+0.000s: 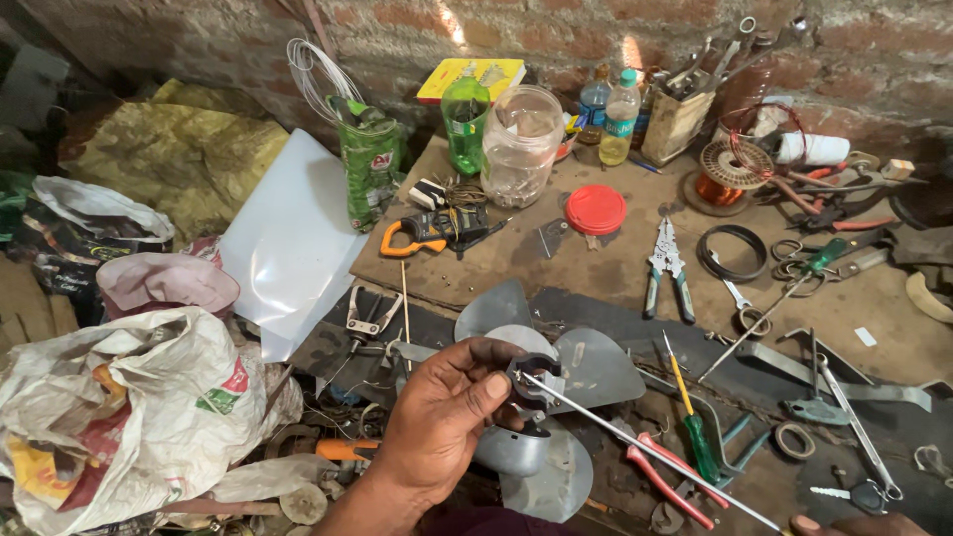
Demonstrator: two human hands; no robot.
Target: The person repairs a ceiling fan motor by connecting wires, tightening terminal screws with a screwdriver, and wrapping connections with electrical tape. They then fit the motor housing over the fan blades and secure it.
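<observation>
**A small ring, a long rod, and a crowded bench**

At the bottom centre of the frame the left hand [447, 417] pinches a small dark ring [533, 375] between thumb and fingertips, holding it just above a grey metal fan blade [586, 369]. A long thin rod [645, 447] runs from the ring down towards the lower right corner, where only the tip of the right hand [829, 524] shows; I cannot tell whether it grips the rod or merely touches it.

The pinch looks light, so the ring could slip and drop among the clutter below the fan blade, where it would be hard to find. The rod is slender and seems steadied only at its ends, so a sideways push could bend it or jerk its tip out of the ring. The fan blade's thin edges sit close under the fingers and could nick them if the left hand drops.

Just right of the rod lie a green-handled screwdriver [695, 427] and red-handled pliers [665, 476], near enough to be knocked by a swing of the rod.

Farther up the bench, a red lid [596, 209] lies beside a clear plastic jar [520, 144], with a green bottle [465, 119] to its left near the brick wall [556, 35].
</observation>
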